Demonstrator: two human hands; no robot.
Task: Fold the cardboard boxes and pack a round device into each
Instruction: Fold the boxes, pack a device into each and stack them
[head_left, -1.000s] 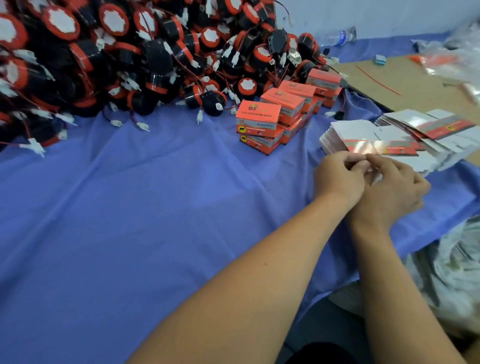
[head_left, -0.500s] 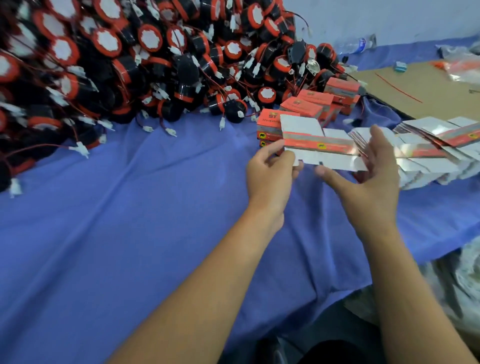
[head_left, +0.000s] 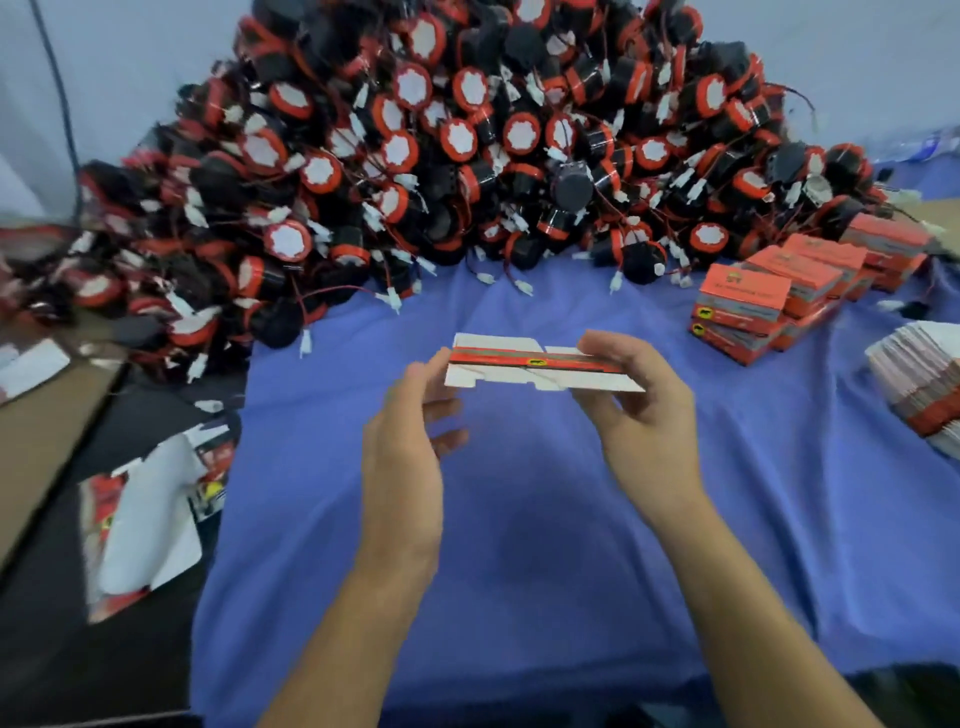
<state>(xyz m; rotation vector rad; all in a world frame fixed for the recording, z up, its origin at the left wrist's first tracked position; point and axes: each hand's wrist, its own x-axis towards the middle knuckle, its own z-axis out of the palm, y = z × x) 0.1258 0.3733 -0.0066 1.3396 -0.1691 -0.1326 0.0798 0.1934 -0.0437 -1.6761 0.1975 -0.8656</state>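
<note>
Items on your blue-covered counter (head_left: 519, 545):

- Flat box (head_left: 540, 366), one. It is unfolded, white with a red band, and held level above the middle of the counter between your two hands.
- Right hand (head_left: 641, 415), one. It grips the flat box's right end, thumb on top and fingers under.
- Left hand (head_left: 410, 447), one. Its fingers are relaxed and nearly straight, the tips at the box's left end.
- Round devices (head_left: 467, 156), black and red. They sit in one heap along the back, too many to count.
- Folded boxes (head_left: 743, 306), orange. They are stacked in rows two high at back right; the exact count is unclear.
- Stack of flat boxes (head_left: 919, 374), one, at the right edge.
- Loose flat boxes (head_left: 150, 514), at least two, off the counter's left side.
</note>
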